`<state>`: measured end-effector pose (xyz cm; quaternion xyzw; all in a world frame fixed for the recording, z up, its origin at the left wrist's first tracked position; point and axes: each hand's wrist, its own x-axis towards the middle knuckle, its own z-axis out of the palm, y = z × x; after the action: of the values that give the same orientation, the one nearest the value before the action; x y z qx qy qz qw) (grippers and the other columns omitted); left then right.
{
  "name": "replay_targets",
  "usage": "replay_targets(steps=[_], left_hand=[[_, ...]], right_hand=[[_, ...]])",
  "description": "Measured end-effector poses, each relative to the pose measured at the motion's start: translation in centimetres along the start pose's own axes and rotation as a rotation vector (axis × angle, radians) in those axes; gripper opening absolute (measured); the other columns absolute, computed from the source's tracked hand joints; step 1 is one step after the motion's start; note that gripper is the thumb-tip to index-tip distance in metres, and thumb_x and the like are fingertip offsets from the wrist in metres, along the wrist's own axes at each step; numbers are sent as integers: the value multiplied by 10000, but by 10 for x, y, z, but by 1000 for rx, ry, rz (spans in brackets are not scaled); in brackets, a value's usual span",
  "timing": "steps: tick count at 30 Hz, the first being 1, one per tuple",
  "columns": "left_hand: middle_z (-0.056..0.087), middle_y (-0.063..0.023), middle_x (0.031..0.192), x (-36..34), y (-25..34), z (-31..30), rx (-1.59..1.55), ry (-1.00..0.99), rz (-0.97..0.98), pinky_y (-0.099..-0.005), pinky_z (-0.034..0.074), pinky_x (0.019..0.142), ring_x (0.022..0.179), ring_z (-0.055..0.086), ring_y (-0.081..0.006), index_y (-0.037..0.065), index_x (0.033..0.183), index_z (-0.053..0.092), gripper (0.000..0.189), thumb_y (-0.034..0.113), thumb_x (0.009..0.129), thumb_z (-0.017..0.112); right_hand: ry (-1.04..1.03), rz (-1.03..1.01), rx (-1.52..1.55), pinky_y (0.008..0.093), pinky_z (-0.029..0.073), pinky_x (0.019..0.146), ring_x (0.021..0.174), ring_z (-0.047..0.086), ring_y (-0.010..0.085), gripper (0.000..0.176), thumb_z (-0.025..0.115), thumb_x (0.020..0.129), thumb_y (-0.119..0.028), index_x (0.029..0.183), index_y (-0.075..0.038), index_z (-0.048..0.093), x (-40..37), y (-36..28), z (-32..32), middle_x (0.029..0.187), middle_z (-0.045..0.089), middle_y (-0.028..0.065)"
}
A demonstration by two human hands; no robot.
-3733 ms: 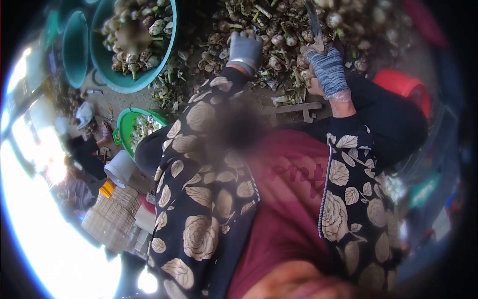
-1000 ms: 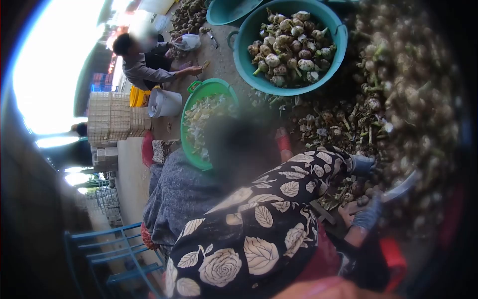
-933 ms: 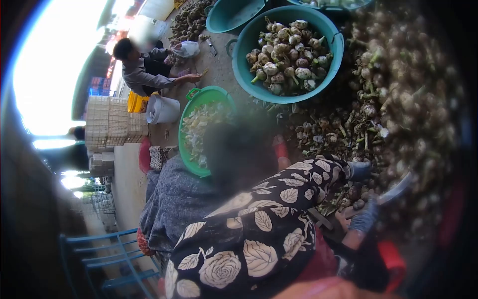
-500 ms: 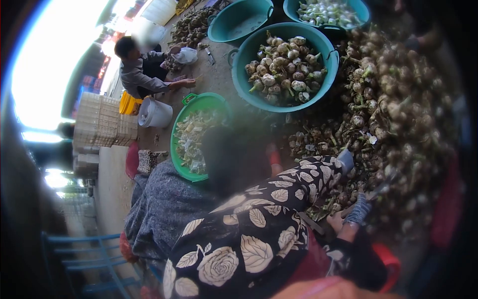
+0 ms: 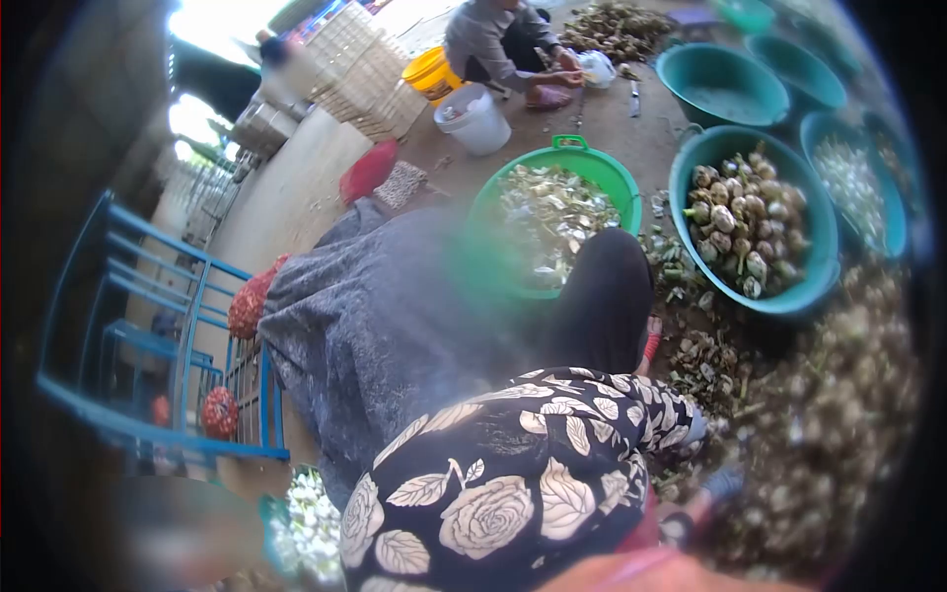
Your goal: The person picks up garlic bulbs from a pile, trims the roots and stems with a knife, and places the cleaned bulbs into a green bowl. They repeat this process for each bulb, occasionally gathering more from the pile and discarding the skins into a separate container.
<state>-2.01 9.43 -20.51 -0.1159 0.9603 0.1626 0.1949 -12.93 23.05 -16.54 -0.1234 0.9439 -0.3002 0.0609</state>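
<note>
My left hand (image 5: 696,428), in a grey-blue glove, shows at the end of the flower-patterned sleeve (image 5: 582,424), close to the garlic on the ground. Its fingers are hidden, so its grip cannot be made out. Lower down is my right hand (image 5: 724,483), also in a greyish glove and smeared by motion; whatever it holds is unclear. Both are beside a large heap of garlic bulbs (image 5: 829,424), blurred on the right. Loose peelings and stalks (image 5: 705,370) lie above my left hand.
A green basin (image 5: 628,183) holds peelings; a teal tub (image 5: 827,237) holds garlic bulbs. Further teal tubs (image 5: 725,84) stand behind. Another person (image 5: 488,44) crouches by a white bucket (image 5: 473,120) and a yellow bucket (image 5: 431,74). Grey cloth (image 5: 335,286) and a blue metal frame (image 5: 187,439) are left.
The view has turned left, so the tubs, basin and other person appear further right. The blue frame shows more fully. Both my hands remain by the heap and appear lower.
</note>
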Motion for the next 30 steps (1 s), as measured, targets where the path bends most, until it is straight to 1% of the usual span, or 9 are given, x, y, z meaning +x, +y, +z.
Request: replay_targets(steps=[2,7,11,14,17,19,22,27,30], left_hand=[[593,-71,917,-47,-13,-51,41,110,-9,-393,465,711,872,601,-251,154,876,672,210,230,692,603],[589,-63,1015,-43,-41,17,22,-166,-254,-388,483,722,917,607,-266,166,958,662,290,219,674,640],[589,-69,1038,-71,-45,-41,-54,-231,-170,-389,492,733,934,608,-268,154,981,654,338,227,652,669],[580,-102,1069,-76,-31,-62,-115,-260,-132,-385,499,752,960,601,-278,105,989,642,395,246,625,701],[577,-124,1067,-70,-19,-59,-185,-244,-124,-391,496,757,954,597,-293,96,997,638,362,241,665,648],[573,-133,1076,-74,-6,-69,-178,-206,-161,-392,495,765,960,593,-294,91,1010,632,370,242,673,637],[558,-132,1106,-72,-5,-64,-156,-272,-74,-395,488,782,999,572,-293,111,1099,585,448,266,682,642],[531,-140,1131,-85,-7,-78,-184,-304,-76,-400,476,811,1025,554,-297,129,1178,520,526,298,694,639],[515,-160,1142,-80,-15,-82,-353,-44,-137,-398,457,845,1027,546,-317,105,1184,502,544,299,694,638]], right_hand=[[-45,-115,-105,346,472,755,802,601,325,331,608,768,-208,986,38,572,3,-12,17,894,646,151],[-349,224,-233,393,444,851,990,557,339,373,564,796,-325,1088,-93,571,-1,-64,20,1158,546,151],[-239,-68,-385,385,450,843,1002,554,334,387,584,779,-312,1090,-81,580,15,-8,45,1124,563,191],[-201,-152,-362,382,454,823,964,556,339,393,599,762,-257,1101,-58,590,38,89,96,1082,572,212],[-153,-274,-356,397,462,784,905,569,355,378,584,750,-207,1110,-92,599,30,101,111,1050,578,217],[-323,47,-170,417,463,764,879,578,361,435,587,732,-187,1165,-149,571,23,74,95,1041,574,227],[-385,128,-94,423,461,762,853,587,363,523,599,720,-183,1236,-210,515,22,70,90,936,595,229],[-313,90,44,368,457,784,860,597,297,459,620,719,-209,1156,-83,558,38,83,98,978,630,172],[-182,154,215,346,453,777,805,595,252,448,617,733,-204,1124,4,554,31,43,63,957,641,134]])
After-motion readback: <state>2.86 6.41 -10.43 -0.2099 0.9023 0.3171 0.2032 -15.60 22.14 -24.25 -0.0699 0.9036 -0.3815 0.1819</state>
